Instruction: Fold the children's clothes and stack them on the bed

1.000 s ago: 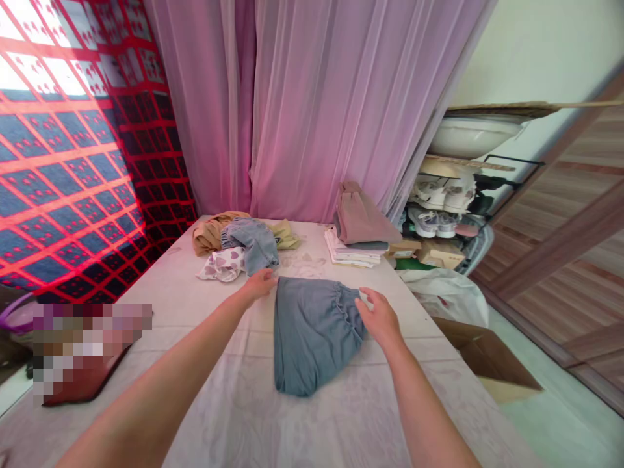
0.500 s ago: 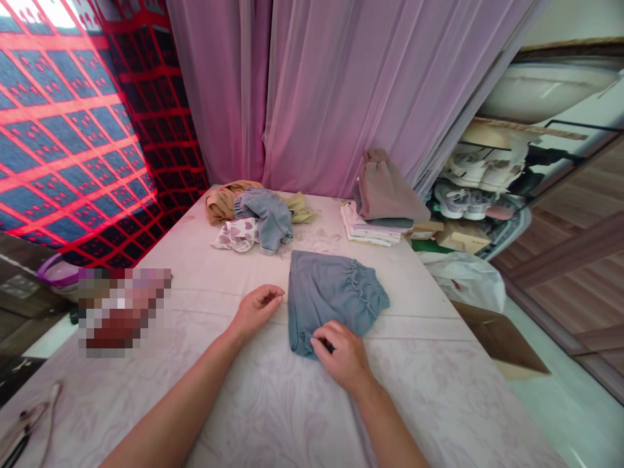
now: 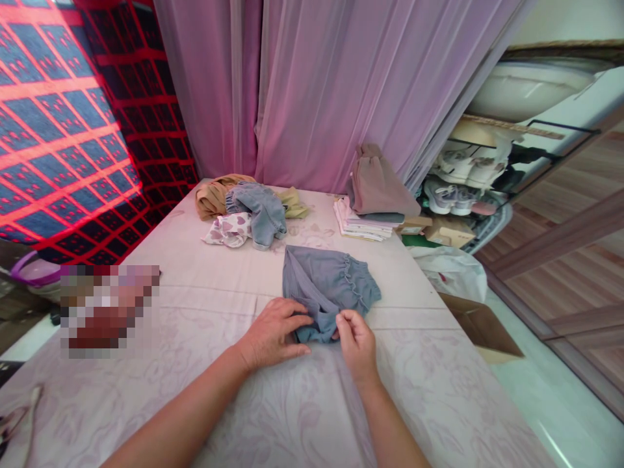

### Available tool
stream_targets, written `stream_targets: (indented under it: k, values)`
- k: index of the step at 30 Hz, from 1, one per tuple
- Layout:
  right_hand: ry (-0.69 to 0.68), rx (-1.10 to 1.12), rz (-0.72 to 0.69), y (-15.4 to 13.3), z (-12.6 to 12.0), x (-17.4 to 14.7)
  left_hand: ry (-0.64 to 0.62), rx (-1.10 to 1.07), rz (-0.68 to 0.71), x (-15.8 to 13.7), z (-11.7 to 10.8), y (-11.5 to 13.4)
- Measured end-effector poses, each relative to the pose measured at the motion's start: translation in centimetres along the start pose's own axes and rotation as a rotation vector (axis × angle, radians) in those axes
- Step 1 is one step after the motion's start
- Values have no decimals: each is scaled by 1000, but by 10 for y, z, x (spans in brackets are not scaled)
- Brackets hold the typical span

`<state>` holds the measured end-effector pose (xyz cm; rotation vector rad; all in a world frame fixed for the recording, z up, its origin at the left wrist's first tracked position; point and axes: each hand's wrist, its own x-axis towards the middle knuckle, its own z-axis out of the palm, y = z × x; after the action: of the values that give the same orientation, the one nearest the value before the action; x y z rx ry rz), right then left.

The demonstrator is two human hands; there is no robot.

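Blue-grey shorts [image 3: 336,273] lie folded on the table, their gathered elastic waistband toward the right. The near part of the top layer is lifted and creased, with a fold running diagonally across it. My right hand [image 3: 358,344] pinches this lifted cloth at the near edge between thumb and fingers. At the near left corner, my left hand [image 3: 277,331] rests against the shorts, its fingers and thumb spread apart. The fingers partly cover that corner.
A loose heap of clothes [image 3: 258,211] lies at the back left of the patterned tablecloth [image 3: 205,286]. Folded clothes [image 3: 368,221] with brown trousers [image 3: 380,182] on top stand back right. A pixelated object [image 3: 110,309] is at the left edge. An open cardboard box [image 3: 480,325] stands right.
My left hand has moved right onto the shorts' corner. My right hand has shifted slightly right and lifted the near cloth, folding part of the top layer. The view has turned slightly.
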<state>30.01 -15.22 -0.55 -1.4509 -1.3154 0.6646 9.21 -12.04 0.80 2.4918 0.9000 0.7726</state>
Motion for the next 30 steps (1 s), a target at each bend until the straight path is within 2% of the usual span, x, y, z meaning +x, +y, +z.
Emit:
stream_targets:
  k: [6,10,12,17,22,25,30]
  values:
    - [-42,-72,-167,-6,3,-5,-74,29,-40,3,8,10]
    - [-176,-94,-344,-13,5,-5,-28,-23,-137,4,11,11]
    - [-190,-83,-394,-14,4,-3,4,-82,-183,4,12,12]
    - [-66,-173,-367,-8,3,1,78,-232,-336,7,16,15]
    - [-179,-215,-428,-4,7,-2,134,-183,-425,13,20,19]
    - [-214,-195,-473,-4,9,-3,146,-236,-451,13,21,20]
    - [-85,-230,-381,-3,4,-2,153,-404,-486,10,22,16]
